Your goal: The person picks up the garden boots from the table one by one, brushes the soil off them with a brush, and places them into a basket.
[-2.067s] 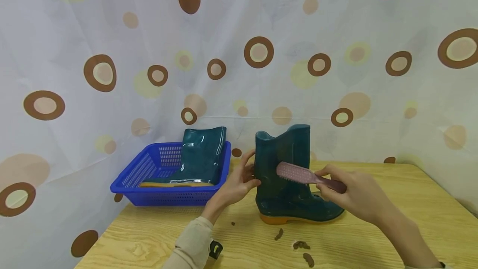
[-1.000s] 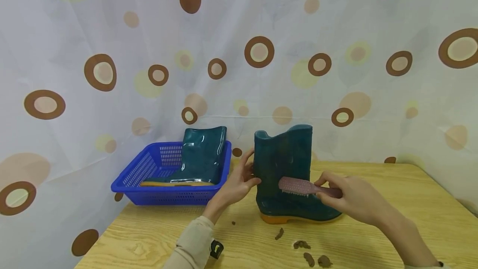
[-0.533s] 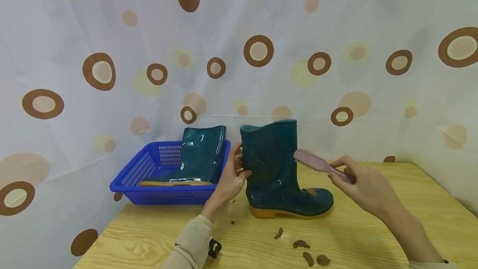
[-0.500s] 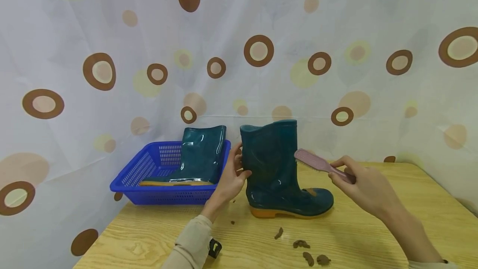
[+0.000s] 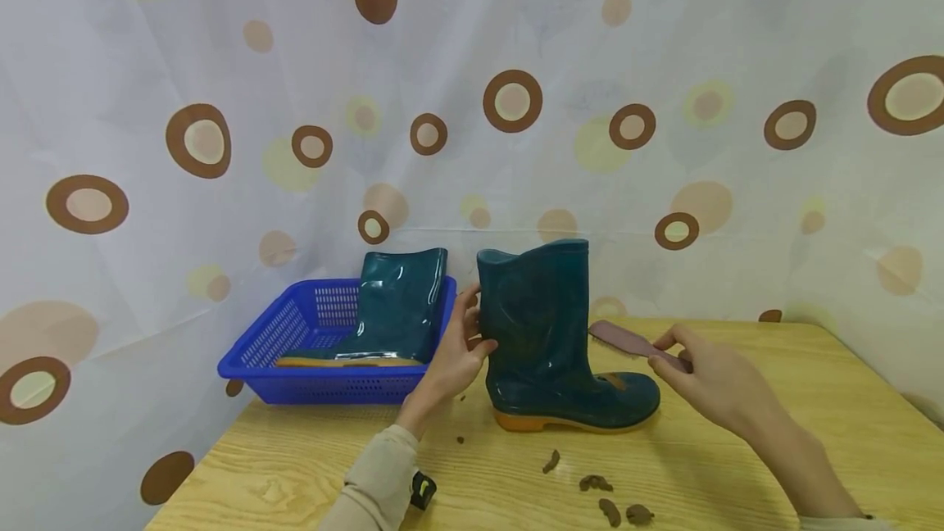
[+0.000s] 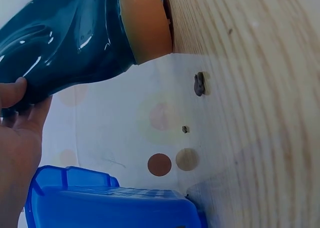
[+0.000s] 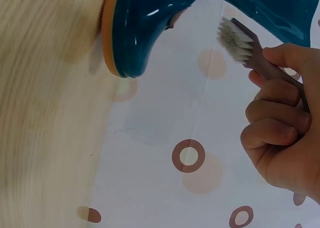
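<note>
A dark green rubber boot [image 5: 537,326] with an orange sole stands upright on the wooden table, toe to the right. My left hand [image 5: 457,351] grips the back of its shaft, thumb on the near side; the fingers behind are partly hidden. In my right hand [image 5: 719,379] is the handle of a pinkish scrubbing brush [image 5: 623,338], its head beside the front of the shaft above the instep. Pale bristles [image 7: 234,41] show in the right wrist view, apart from the boot. A brown smear [image 5: 614,381] lies on the instep.
A blue plastic basket [image 5: 335,392] stands at the left with a second green boot [image 5: 401,310] in it. Several brown clumps, one of them a rounded clump [image 5: 639,515], lie on the table [image 5: 295,474] before the boot. A spotted sheet [image 5: 472,162] hangs behind.
The boot has shifted left with my left hand. My right hand has taken the brush off the boot's side to the front of the shaft, then lowered it. Another brown clump has appeared on the table.
</note>
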Available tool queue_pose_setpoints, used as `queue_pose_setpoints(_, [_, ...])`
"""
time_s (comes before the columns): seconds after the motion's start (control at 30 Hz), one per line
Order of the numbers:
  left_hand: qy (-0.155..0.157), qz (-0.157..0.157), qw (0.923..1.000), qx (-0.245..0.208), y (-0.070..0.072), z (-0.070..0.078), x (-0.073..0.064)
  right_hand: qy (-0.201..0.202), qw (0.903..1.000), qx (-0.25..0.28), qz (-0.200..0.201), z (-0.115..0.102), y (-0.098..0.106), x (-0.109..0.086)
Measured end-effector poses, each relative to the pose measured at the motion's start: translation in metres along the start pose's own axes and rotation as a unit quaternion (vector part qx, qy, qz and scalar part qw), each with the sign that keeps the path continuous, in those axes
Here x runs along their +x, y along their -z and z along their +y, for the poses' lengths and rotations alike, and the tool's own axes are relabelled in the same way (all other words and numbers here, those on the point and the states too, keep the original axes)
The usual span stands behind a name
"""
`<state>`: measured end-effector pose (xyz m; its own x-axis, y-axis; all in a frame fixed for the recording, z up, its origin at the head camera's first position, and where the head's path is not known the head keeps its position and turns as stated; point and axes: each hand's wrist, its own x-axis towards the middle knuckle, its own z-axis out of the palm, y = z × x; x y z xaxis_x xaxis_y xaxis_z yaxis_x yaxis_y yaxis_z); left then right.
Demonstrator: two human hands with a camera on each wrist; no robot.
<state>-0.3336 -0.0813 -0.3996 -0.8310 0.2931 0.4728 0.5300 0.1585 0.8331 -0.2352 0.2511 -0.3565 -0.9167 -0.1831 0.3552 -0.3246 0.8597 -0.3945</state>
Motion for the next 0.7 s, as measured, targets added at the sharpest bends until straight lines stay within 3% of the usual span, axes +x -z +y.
queue_pose_setpoints(0.2, [-0.005, -0.012, 0.9998, 0.013, -0.003, 0.002, 0.0, -0.03, 0.9979, 0.005, -0.057, 0.002, -0.011, -0.001])
queue_pose_setpoints(0.43, [-0.008, -0.005, 0.9999, 0.009, -0.001, 0.005, -0.004, -0.035, 0.9979, -0.002, -0.054, 0.001, -0.025, -0.004])
queue_pose_setpoints(0.7, [-0.013, -0.003, 0.9998, 0.017, -0.003, 0.007, -0.007, -0.041, 0.9982, -0.017, -0.04, 0.007, -0.027, -0.013])
